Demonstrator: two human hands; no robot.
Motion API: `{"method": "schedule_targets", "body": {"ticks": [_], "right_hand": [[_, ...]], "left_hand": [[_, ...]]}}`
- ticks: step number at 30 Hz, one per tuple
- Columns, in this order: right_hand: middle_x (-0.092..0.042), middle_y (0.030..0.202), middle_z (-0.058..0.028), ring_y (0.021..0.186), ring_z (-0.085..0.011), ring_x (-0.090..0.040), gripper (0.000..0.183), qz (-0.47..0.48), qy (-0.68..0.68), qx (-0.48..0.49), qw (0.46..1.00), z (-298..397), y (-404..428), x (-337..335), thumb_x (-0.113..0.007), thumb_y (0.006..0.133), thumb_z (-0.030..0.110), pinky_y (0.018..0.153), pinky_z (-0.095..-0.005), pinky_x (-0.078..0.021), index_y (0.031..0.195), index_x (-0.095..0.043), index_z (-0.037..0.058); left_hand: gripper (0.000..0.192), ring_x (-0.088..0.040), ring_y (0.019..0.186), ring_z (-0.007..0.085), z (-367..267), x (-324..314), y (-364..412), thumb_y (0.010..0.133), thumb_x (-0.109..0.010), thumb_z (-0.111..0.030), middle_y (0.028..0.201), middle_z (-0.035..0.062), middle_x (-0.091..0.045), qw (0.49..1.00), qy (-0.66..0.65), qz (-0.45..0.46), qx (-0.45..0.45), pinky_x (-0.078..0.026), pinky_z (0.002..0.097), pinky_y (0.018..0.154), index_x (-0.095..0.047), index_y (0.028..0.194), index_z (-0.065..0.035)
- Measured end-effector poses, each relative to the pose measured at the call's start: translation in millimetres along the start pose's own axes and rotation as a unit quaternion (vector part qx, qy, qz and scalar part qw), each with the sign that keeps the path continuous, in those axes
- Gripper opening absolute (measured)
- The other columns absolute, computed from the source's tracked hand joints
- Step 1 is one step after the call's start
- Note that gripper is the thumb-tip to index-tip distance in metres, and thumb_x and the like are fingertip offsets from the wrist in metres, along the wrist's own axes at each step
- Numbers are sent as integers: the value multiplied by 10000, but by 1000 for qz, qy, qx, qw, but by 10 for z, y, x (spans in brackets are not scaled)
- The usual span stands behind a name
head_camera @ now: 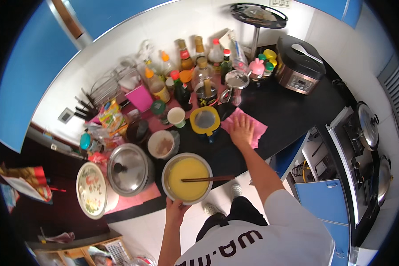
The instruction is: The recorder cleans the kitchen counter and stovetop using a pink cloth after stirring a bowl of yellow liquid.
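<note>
My left hand (pixel 177 210) grips the near rim of a metal bowl (pixel 164 178) at the counter's front edge. Yellow liquid (pixel 188 169) fills much of the bowl, and a pair of brown chopsticks (pixel 216 179) rests in it, sticking out to the right. Flat on a pink cloth (pixel 260 128) lies my right hand (pixel 242 130), fingers slightly spread, pressing it to the black counter (pixel 279 109). Just left of that cloth stands a container with a yellow lid (pixel 205 120). A white tub (pixel 163 144) with some powdery stuff inside sits behind the bowl.
Sauce bottles (pixel 183 91) crowd the back wall. A lidded steel pot (pixel 128 169) and a floral-patterned enamel basin (pixel 91 190) stand at left. Back right is a rice cooker (pixel 299 66), beside a raised round black rack (pixel 259 16). A stove (pixel 359 159) lies far right, past an open cabinet.
</note>
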State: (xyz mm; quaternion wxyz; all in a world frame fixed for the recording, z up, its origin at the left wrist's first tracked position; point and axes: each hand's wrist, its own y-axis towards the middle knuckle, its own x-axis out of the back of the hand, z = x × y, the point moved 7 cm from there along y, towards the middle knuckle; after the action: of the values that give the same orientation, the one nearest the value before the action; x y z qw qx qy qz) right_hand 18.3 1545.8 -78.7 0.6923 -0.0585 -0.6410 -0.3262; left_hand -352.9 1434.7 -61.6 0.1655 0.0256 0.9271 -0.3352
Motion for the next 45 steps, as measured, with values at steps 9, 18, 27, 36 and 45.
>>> {"method": "schedule_targets", "body": {"ticks": [9,18,27,36,45], "right_hand": [[-405,1316,-99,1255,-286,-299,460,69,148,248,955,20,-452,249,-472,816,377,1051,-483,-120,1215,-496,147],[-379,1339,-86,1244,-267,-320,432,-15,-34,18,999,-2307,868,210,-404,867,328,1022,-462,-205,1262,-433,158],[-489,1221,-68,1177,-253,-397,396,24,178,216,960,-796,516,205,-546,766,335,1014,-454,-232,1121,-559,162],[-443,1291,-37,1244,-228,-340,414,-15,95,100,990,-2053,1033,75,-477,813,372,1049,-457,-172,1180,-523,186],[-524,1098,-110,1089,-275,-443,348,-102,-164,-130,973,-3848,888,601,-404,862,246,925,-406,-324,1151,-479,67]], "left_hand": [[516,-563,978,277,38,-192,65,787,-486,0,1142,132,-487,1000,-8,5,-12,-524,406,784,-303,1254,-122],[497,-570,967,259,101,-441,138,770,-489,-26,1133,118,-503,1000,-16,-14,1,-523,393,785,-347,1236,-121],[411,-574,968,236,121,-366,-60,778,-579,-141,1084,102,-548,994,-64,-49,67,-507,375,811,-437,1162,-111],[699,-582,936,288,-166,-387,-704,858,-522,-395,1200,166,-485,909,361,39,204,-502,400,750,-127,1383,-154],[617,-542,1008,233,-339,-1206,-656,817,-612,-322,1233,112,-473,876,376,204,221,-487,373,779,-326,1316,-99]]}}
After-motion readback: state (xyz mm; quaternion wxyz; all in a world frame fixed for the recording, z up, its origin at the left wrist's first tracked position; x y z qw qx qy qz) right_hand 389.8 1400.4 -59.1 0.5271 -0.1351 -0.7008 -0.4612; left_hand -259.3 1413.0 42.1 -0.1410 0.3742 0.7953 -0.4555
